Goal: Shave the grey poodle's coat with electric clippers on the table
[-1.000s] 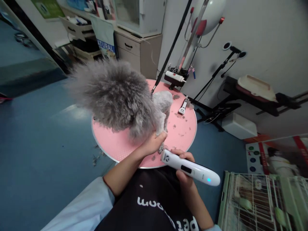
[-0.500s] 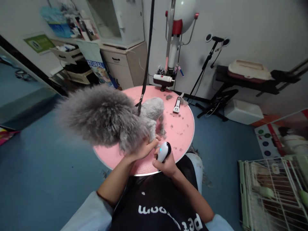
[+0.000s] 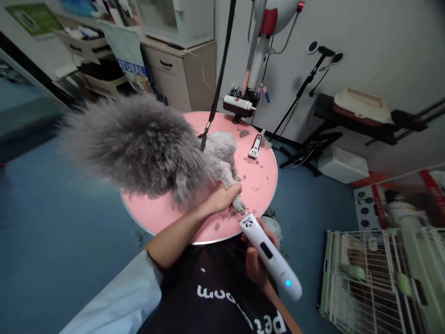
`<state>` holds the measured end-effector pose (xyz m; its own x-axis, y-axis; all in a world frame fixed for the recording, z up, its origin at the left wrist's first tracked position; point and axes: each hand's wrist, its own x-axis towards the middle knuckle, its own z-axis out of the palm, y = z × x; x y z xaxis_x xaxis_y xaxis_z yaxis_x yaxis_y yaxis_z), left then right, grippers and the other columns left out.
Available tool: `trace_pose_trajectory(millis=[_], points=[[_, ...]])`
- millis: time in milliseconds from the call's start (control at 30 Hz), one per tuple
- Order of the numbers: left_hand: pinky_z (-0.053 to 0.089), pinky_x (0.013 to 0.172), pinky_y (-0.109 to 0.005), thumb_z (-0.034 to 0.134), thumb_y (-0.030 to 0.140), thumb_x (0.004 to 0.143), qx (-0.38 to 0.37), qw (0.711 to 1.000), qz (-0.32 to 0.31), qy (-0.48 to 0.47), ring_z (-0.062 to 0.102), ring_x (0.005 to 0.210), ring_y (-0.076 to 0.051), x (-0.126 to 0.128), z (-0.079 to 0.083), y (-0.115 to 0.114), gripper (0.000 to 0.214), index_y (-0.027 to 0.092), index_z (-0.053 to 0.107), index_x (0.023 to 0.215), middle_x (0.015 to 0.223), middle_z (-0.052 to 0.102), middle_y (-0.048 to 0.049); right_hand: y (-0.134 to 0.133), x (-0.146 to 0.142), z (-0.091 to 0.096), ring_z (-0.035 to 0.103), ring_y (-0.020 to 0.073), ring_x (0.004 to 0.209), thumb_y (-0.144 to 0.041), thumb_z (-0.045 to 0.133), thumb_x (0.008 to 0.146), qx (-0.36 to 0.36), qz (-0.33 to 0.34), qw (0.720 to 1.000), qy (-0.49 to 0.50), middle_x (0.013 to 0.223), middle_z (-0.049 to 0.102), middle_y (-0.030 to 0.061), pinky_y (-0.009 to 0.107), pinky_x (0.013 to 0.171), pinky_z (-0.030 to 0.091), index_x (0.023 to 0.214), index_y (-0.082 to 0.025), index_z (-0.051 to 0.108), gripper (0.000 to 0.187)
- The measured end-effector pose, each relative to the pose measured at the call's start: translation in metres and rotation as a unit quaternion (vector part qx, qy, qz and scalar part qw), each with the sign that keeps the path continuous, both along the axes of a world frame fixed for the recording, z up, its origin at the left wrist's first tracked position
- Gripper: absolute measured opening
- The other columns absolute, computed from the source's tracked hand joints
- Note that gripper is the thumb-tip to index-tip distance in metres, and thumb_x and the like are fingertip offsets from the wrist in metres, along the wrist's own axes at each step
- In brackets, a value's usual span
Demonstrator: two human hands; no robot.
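A fluffy grey dog (image 3: 139, 144) stands on a round pink grooming table (image 3: 259, 178), tied by a black leash (image 3: 217, 88) from above. My left hand (image 3: 222, 197) grips the dog's shaved leg just above the paw (image 3: 239, 204) near the table's front edge. My right hand (image 3: 257, 260) holds a white electric clipper (image 3: 269, 255) with a blue light, its blade end pointing up at the paw, a short gap below it.
A second white clipper (image 3: 255, 147) and hair clumps lie on the table's far right. A dryer stand (image 3: 259, 55) rises behind. A wire cage (image 3: 382, 278) sits at right, cabinets (image 3: 187, 74) at back, blue floor around.
My right hand has drawn the clipper back from the paw and down, so its full length shows again. My left hand keeps hold of the leg. The view shifted slightly.
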<state>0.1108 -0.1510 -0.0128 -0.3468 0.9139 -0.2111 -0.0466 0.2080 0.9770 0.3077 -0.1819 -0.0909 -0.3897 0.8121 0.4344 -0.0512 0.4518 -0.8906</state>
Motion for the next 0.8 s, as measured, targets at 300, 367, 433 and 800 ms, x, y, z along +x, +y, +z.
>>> trace_pose_trajectory(millis=[300,367,433,800], points=[[0.032,0.049,-0.023,0.043,0.032,0.079,0.041,0.996,0.08,0.008,0.04,0.051,-0.01,0.004,0.004,-0.002,0.023,0.02,0.04,0.06,0.051,0.039,0.0055,0.018,-0.013,0.002,0.063,0.0268,0.111,-0.02,0.075,0.074,0.302,0.002,0.953,-0.035,0.141,0.052,0.0093,0.038,0.079,0.062,0.128,-0.028,0.045,0.062],[0.032,0.048,-0.023,0.043,0.033,0.08,0.039,0.996,0.08,-0.006,0.04,0.048,-0.01,0.004,0.005,-0.003,0.023,0.02,0.04,0.06,0.049,0.038,0.0061,0.017,-0.015,0.001,0.063,0.0258,0.111,-0.02,0.075,0.075,0.306,0.0,0.952,-0.015,0.142,0.051,0.0089,0.037,0.078,0.062,0.129,-0.028,0.044,0.062],[0.031,0.046,-0.023,0.043,0.033,0.08,0.035,0.997,0.072,-0.021,0.039,0.046,-0.01,0.005,0.004,-0.003,0.024,0.021,0.04,0.06,0.048,0.039,0.0063,0.014,-0.014,-0.001,0.063,0.0247,0.111,-0.018,0.074,0.076,0.303,-0.001,0.953,0.005,0.143,0.05,0.0092,0.035,0.076,0.062,0.13,-0.027,0.044,0.063],[0.03,0.046,-0.023,0.044,0.036,0.082,0.013,0.996,0.078,-0.036,0.04,0.044,-0.01,0.006,-0.007,-0.001,0.03,0.021,0.04,0.056,0.043,0.038,0.0056,0.011,-0.017,-0.007,0.061,0.0271,0.114,-0.014,0.075,0.073,0.334,-0.022,0.942,-0.026,0.144,0.046,0.0082,0.04,0.078,0.063,0.122,-0.03,0.05,0.057]])
